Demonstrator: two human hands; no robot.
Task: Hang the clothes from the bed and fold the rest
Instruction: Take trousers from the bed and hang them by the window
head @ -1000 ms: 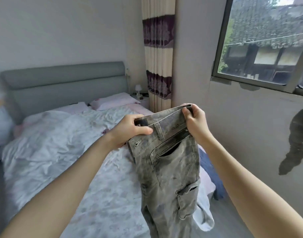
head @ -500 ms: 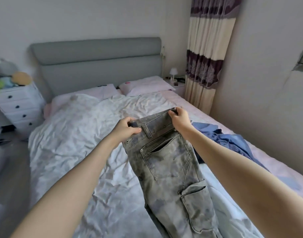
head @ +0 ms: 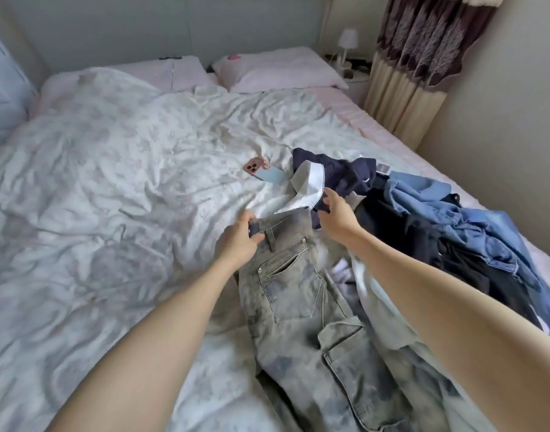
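Observation:
Grey washed cargo jeans (head: 301, 294) lie lengthwise on the bed (head: 111, 188), waistband pointing to the pillows. My left hand (head: 238, 241) grips the waistband at its left end, thumb on top. My right hand (head: 337, 213) hovers at the waistband's right end, fingers loosely curved and spread, with no clear hold on the cloth. That end of the waistband is turned over and shows its white lining (head: 308, 188). A pile of clothes lies to the right: a navy garment (head: 339, 173), a black one (head: 401, 229) and a blue denim shirt (head: 448, 210).
A phone in a pink case (head: 262, 172) lies on the floral duvet just beyond the jeans. Two pink pillows (head: 277, 70) sit at the headboard. A bedside table with a small lamp (head: 348, 42) and a striped curtain (head: 423, 51) stand at the right wall.
The jeans came down from mid-air onto the bed. My view swung from the window down to the bed. My right hand has loosened from the waistband; the left still grips it.

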